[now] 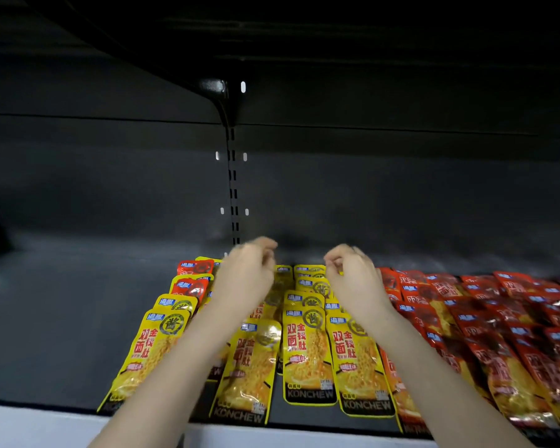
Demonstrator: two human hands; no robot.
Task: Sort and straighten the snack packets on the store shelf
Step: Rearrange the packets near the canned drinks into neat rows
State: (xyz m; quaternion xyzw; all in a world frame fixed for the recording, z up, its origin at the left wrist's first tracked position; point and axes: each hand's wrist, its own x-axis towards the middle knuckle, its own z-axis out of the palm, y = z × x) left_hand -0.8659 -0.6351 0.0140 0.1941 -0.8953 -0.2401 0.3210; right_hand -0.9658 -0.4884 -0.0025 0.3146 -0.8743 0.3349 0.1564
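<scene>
**While left grip (246,279) and right grip (356,282) hover, colours lie mixed**

Where the dark shelf (62,318) fills the lower half of the frame, yellow packets (307,357) lie in overlapping rows at lower centre, and red packets (498,318) crowd the lower right. Two stray reds (191,287) sit among the yellow, left of centre. Both grips hang side by side over the rear yellow rows, fingers curled. Blur hides whether either pinches a packet.

Single view: head-worn, wide-angle. Faces forward and slightly down into the dark grey metal shelf (62,318), square to its slotted black back panel (110,176). Close range: pale front shelf edge (29,425) at frame bottom, black upper shelf underside (272,27) across the top.
</scene>
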